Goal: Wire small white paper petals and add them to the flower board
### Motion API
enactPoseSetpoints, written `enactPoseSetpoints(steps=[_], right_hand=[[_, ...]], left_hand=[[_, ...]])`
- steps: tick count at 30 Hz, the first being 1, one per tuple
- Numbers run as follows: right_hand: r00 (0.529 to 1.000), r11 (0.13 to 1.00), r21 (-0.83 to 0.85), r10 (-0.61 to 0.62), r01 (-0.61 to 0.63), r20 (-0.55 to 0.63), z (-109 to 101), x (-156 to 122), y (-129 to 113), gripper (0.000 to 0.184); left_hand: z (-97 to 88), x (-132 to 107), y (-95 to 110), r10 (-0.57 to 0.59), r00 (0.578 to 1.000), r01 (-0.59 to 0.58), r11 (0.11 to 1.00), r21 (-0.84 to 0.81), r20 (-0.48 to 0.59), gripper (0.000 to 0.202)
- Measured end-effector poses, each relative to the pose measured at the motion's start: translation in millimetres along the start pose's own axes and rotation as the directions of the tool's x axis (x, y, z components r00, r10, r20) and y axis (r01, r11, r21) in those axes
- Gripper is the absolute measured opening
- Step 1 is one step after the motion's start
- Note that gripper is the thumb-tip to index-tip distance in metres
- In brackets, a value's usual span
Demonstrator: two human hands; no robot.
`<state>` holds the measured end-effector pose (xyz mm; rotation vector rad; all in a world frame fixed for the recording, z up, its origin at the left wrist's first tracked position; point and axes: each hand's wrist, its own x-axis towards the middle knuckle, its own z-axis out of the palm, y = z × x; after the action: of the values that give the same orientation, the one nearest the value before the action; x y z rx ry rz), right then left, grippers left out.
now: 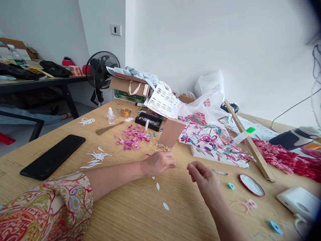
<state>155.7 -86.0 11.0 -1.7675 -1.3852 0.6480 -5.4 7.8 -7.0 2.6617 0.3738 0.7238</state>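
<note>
My left hand is closed in a pinch over the middle of the wooden table; whatever its fingertips hold is too small to make out. A short gap to the right, my right hand also pinches, thumb against fingers, with its contents not discernible. White leaf-shaped paper pieces lie below the left hand. Beyond it are loose pink-purple petals and an upright wooden block with small beads at its foot. Close to the right hand lie tweezers and a teal tape roll.
Finished-looking pink and teal flower stems stand in white foam at right, beside a wooden bar. A black phone lies at left. Farther back are a small spray bottle, a black tray and a fan.
</note>
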Motion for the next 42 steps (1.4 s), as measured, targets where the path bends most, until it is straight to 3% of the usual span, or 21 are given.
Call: enactPoseSetpoints(steps=[2,4,8,11,15,18,20,23,25,27,29,31,34,37,42], right_hand=[[0.985,0.975,-0.157,-0.166,0.158,-0.040,2.1,-1.8,-0.7,0.019],[0.946,0.905,-0.293,-0.323,0.308,-0.006,6.8,-3.4,-0.8,0.012],[0.912,0.848,-0.345,-0.406,0.403,0.067,15.0,-4.8,0.7,0.013],[0.949,0.925,-0.215,-0.311,0.314,0.049,16.2,-5.0,-0.3,0.016],[0.997,0.997,0.037,-0.063,0.061,0.050,18.3,-4.1,-1.3,0.019],[0.994,0.994,0.108,-0.018,0.006,0.108,22.2,-1.7,2.2,0.021],[0.992,0.989,0.146,-0.011,-0.008,0.128,23.7,0.0,5.5,0.021],[0.996,0.985,0.172,-0.018,0.004,0.083,22.2,1.8,9.4,0.022],[0.999,0.984,0.177,-0.024,0.018,0.031,19.4,2.7,10.8,0.022],[1.000,0.984,0.178,-0.029,0.030,-0.009,17.2,3.5,11.5,0.022],[0.999,0.983,0.180,-0.037,0.042,-0.028,17.0,4.3,11.7,0.023],[0.998,0.983,0.178,-0.052,0.055,-0.022,18.7,5.0,11.6,0.023],[0.996,0.985,0.153,-0.084,0.081,0.013,21.1,5.3,10.3,0.022],[0.993,0.988,0.105,-0.116,0.117,-0.017,18.2,3.1,5.0,0.016],[0.967,0.971,-0.023,-0.239,0.238,-0.091,8.6,-3.6,-9.1,0.011]], left_hand=[[0.5,0.4,-0.1,-0.027,1.000,0.027,0.998,-0.055,-0.006,0.018],[1.2,0.7,-0.1,-0.056,0.998,0.054,0.994,-0.097,-0.017,0.017],[2.1,1.1,1.0,-0.059,0.998,0.057,0.988,-0.147,-0.012,0.017],[1.4,1.0,3.9,-0.027,1.000,0.026,0.994,-0.105,-0.009,0.018],[1.2,-1.3,6.9,0.133,0.991,-0.129,0.975,0.179,-0.010,0.023],[3.4,-3.7,5.9,0.228,0.974,-0.221,0.921,0.321,0.015,0.022],[4.8,-4.3,4.4,0.196,0.980,-0.192,0.935,0.298,0.016,0.022],[4.1,-2.2,2.1,0.044,0.999,-0.042,0.997,0.068,-0.031,0.018],[1.7,1.1,0.6,-0.098,0.993,0.086,0.982,-0.167,-0.061,0.013],[-1.1,5.0,-0.5,-0.265,0.964,0.226,0.881,-0.416,-0.037,0.010],[-3.3,8.3,-0.7,-0.411,0.911,0.339,0.694,-0.635,0.037,0.011],[-4.7,10.3,0.3,-0.490,0.868,0.370,0.518,-0.771,0.087,0.016],[-6.1,11.7,1.8,-0.528,0.846,0.337,0.415,-0.845,0.078,0.020],[-8.9,14.1,1.9,-0.525,0.848,0.344,0.443,-0.828,0.071,0.019],[-19.4,22.6,9.3,-0.409,0.911,0.355,0.711,-0.607,0.053,0.010]])
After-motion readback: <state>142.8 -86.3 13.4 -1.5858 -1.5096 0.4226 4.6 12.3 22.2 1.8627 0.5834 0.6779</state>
